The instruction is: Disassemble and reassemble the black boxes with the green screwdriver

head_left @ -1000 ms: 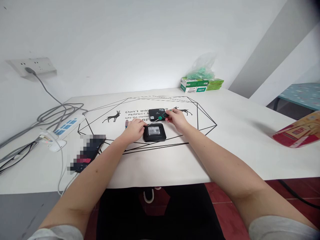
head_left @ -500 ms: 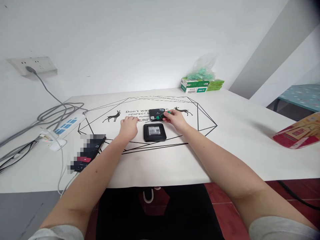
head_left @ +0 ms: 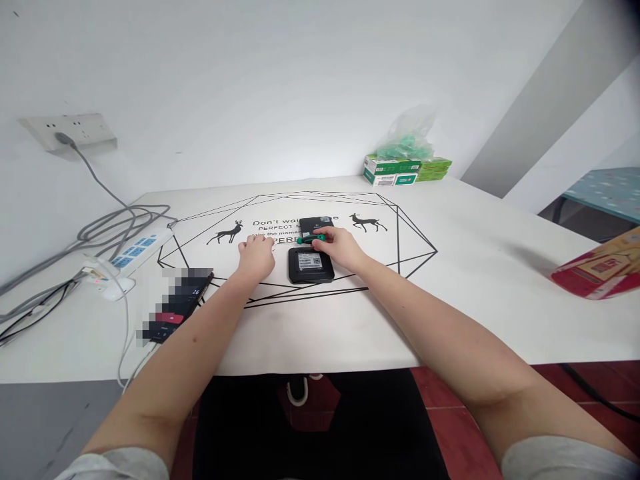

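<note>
My right hand (head_left: 336, 247) is closed around the green-and-black handle of a screwdriver (head_left: 311, 238). Its thin shaft points left toward my left hand (head_left: 257, 257), whose fingers are bent together near the tip; whatever they pinch is hidden or too small to make out. Below the screwdriver lies a black rectangular case (head_left: 311, 273) with a white printed label, flat on the table. Just behind the screwdriver is a second flat black piece (head_left: 314, 225) with a small sticker, partly covered by my right hand and the handle.
A phone (head_left: 183, 300) with a cable lies beside my left forearm. Behind it are a white power strip (head_left: 143, 250) and coiled grey cords. Green boxes (head_left: 393, 168) under a plastic bag (head_left: 407, 140) stand at the wall. A red package (head_left: 600, 267) sits far right.
My right hand has moved left and slightly nearer with the screwdriver, bringing its tip up to my left fingers. The left hand and both black pieces have stayed about where they were.
</note>
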`<action>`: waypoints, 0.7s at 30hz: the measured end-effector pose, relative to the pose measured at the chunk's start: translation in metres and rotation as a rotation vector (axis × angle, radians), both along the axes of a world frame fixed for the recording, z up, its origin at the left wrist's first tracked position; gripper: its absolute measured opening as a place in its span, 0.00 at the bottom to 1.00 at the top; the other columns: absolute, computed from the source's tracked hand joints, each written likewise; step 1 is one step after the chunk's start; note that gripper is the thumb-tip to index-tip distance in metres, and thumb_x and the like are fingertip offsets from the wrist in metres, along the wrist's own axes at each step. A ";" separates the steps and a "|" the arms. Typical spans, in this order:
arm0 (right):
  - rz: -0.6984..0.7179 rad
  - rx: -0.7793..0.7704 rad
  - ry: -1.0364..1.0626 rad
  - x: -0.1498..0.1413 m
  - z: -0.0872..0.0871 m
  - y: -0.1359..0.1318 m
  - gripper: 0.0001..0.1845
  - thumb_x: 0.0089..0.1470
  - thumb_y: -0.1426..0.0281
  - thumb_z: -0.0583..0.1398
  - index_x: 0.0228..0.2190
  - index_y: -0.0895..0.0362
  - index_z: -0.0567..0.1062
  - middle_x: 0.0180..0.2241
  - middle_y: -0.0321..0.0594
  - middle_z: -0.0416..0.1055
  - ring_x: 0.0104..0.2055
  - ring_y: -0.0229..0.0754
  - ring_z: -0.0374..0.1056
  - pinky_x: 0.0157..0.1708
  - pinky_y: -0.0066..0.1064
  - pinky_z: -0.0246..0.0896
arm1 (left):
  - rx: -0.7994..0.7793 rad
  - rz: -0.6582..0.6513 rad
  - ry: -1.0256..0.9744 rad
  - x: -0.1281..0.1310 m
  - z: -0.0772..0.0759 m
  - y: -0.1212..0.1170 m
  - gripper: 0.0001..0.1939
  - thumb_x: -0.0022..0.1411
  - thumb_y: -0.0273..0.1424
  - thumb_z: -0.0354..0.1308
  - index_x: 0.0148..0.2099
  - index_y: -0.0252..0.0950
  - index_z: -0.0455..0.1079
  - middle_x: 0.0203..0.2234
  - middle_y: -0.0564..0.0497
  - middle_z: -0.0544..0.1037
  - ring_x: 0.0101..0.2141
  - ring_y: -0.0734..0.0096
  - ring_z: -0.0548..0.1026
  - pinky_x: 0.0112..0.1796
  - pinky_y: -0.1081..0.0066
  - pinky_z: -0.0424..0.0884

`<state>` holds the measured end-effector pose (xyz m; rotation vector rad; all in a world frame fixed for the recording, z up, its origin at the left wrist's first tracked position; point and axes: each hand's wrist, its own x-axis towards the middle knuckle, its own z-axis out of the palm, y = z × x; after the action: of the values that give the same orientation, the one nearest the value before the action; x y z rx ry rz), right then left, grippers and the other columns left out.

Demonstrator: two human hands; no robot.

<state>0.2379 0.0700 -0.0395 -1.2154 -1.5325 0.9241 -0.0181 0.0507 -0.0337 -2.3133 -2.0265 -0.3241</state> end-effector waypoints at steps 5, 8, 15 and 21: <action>0.010 0.004 0.030 -0.005 0.002 -0.005 0.15 0.47 0.71 0.75 0.39 0.53 0.84 0.30 0.33 0.79 0.33 0.40 0.73 0.43 0.35 0.72 | -0.005 0.005 -0.016 -0.001 0.001 0.000 0.21 0.69 0.23 0.52 0.59 0.41 0.78 0.57 0.35 0.79 0.61 0.38 0.70 0.59 0.40 0.65; 0.017 -0.085 0.240 -0.004 0.005 -0.003 0.15 0.48 0.71 0.75 0.40 0.54 0.82 0.31 0.34 0.79 0.36 0.41 0.79 0.44 0.35 0.76 | 0.002 0.012 -0.036 -0.002 0.001 0.000 0.20 0.69 0.24 0.53 0.58 0.41 0.78 0.58 0.35 0.79 0.62 0.37 0.70 0.60 0.39 0.64; -0.046 -0.183 0.532 0.014 0.017 0.006 0.09 0.52 0.71 0.72 0.33 0.56 0.78 0.28 0.35 0.77 0.28 0.35 0.74 0.31 0.27 0.72 | 0.013 -0.096 -0.146 0.002 0.005 -0.001 0.20 0.72 0.25 0.50 0.59 0.42 0.77 0.59 0.41 0.80 0.64 0.44 0.71 0.63 0.44 0.67; -0.010 -0.234 0.522 0.021 0.017 0.009 0.09 0.49 0.69 0.72 0.30 0.57 0.78 0.22 0.34 0.74 0.22 0.34 0.68 0.25 0.26 0.66 | -0.013 -0.334 -0.256 0.006 0.006 -0.009 0.17 0.78 0.33 0.50 0.59 0.42 0.77 0.59 0.45 0.81 0.64 0.52 0.73 0.67 0.47 0.66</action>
<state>0.2584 0.0789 -0.0222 -1.0298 -1.0220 1.3205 -0.0119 0.0420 -0.0276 -2.7411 -1.7262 -0.6539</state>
